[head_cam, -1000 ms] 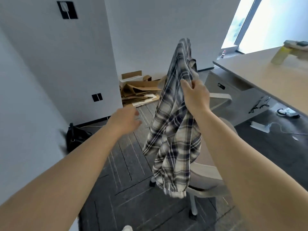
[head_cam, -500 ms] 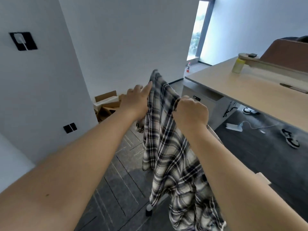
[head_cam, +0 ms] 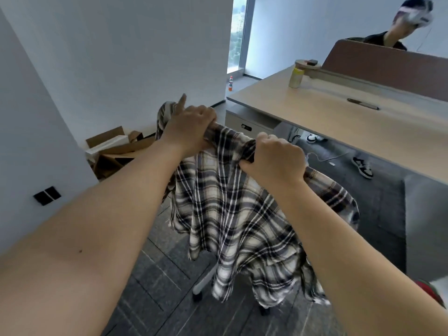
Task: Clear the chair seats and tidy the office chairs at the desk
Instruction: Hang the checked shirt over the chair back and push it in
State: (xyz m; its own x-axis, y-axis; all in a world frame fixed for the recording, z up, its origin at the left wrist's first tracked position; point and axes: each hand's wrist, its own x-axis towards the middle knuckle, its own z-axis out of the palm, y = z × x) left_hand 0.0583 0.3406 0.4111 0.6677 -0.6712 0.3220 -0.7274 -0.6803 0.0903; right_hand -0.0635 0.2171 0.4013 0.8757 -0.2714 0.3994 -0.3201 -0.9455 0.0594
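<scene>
1. Two bare forearms reach forward from the bottom of the view, over a dark grey carpet-tile floor [head_cam: 157, 275].
2. The right hand [head_cam: 274, 158] is a closed fist, fingers [head_cam: 266, 139] clamped on a bunched upper edge of a black, white and beige plaid fabric shirt [head_cam: 230, 214].
3. The left hand [head_cam: 191, 127] grips the same upper edge further left, fingers curled round the cloth, index finger sticking up.
4. The shirt is stretched between both hands and hangs down in folds in front of the person, held in the air.
5. Below its hem show the pale grey legs and dark castors of an office chair base [head_cam: 203, 284]; the seat is hidden behind the shirt.
6. To the right stands a light wooden desk surface [head_cam: 363, 122], with a pale yellow cylindrical container [head_cam: 296, 77] and a brown divider panel [head_cam: 388, 66].
7. Against the white wall at left lie flattened brown cardboard boxes [head_cam: 116, 151].
8. Beyond the divider, another person [head_cam: 392, 32] is partly visible.
</scene>
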